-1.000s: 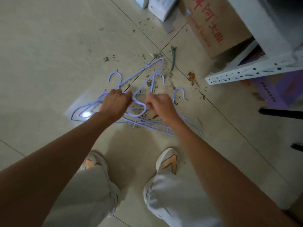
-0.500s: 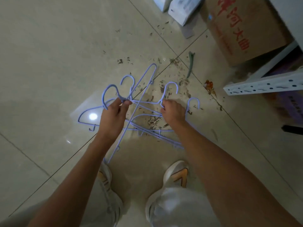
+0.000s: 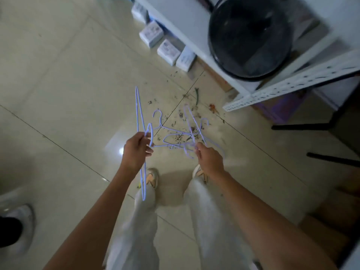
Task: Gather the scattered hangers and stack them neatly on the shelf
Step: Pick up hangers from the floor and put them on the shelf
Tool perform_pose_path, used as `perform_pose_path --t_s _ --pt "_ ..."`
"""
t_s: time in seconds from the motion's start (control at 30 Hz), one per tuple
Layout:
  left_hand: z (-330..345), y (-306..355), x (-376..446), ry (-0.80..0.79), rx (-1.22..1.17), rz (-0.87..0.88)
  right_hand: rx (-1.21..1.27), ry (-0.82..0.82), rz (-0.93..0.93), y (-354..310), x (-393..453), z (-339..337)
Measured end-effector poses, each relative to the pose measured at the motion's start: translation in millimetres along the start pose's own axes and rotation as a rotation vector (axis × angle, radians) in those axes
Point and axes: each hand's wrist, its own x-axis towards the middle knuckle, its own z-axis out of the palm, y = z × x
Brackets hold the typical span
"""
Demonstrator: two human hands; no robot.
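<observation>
Lilac wire hangers (image 3: 176, 135), tangled; I count about five, exact number unclear. My left hand (image 3: 136, 151) has its fingers curled round one, held upright to keep it apart from the bunch. My right hand (image 3: 209, 158) pinches the knotted rest by their necks, lifted over the floor (image 3: 68, 90). One shelf (image 3: 288, 88) at 2 o'clock, well apart. One black basin (image 3: 250, 36) on it.

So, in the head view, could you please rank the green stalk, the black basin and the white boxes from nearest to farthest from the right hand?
1. Green stalk, on the floor just beyond the right hand.
2. White boxes, farther up, along the shelf's foot.
3. Black basin, on the shelf, upper right; close to the boxes, so this order is tentative.
</observation>
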Motion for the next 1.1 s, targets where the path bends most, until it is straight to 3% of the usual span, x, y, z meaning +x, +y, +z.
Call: perform_pose_path --t_s 0.07,0.17,0.3,0.37,0.5,0.57,0.67,0.87,1.1 --pt "-14 36 -43 -0.093 -0.005 -0.021 0.167 0.092 0.173 -19 -59 -39" --pt "-30 84 -101 -0.232 -0.052 -0.006 0.61 0.2 0.393 -51 -144 -93" --pt "-33 121 -166 -0.415 -0.031 0.095 1.155 0.419 0.44 -83 -251 -137" --pt "-31 135 -196 -0.479 0.007 0.152 1.273 0.588 0.469 -92 -293 -148" --pt "-14 161 -244 -0.649 0.058 0.127 1.237 0.881 0.533 -97 -366 -155" --pt "2 174 -264 -0.741 0.08 0.11 1.123 0.942 0.603 -94 -395 -153" --pt "31 188 -293 -0.788 0.166 0.219 1.151 1.031 0.643 -83 -430 -154" --pt "100 204 -340 -0.904 0.356 0.362 0.839 1.118 0.767 -37 -491 -155" --pt "191 234 -394 -1.124 0.513 0.468 0.747 1.109 1.055 17 -566 -144"
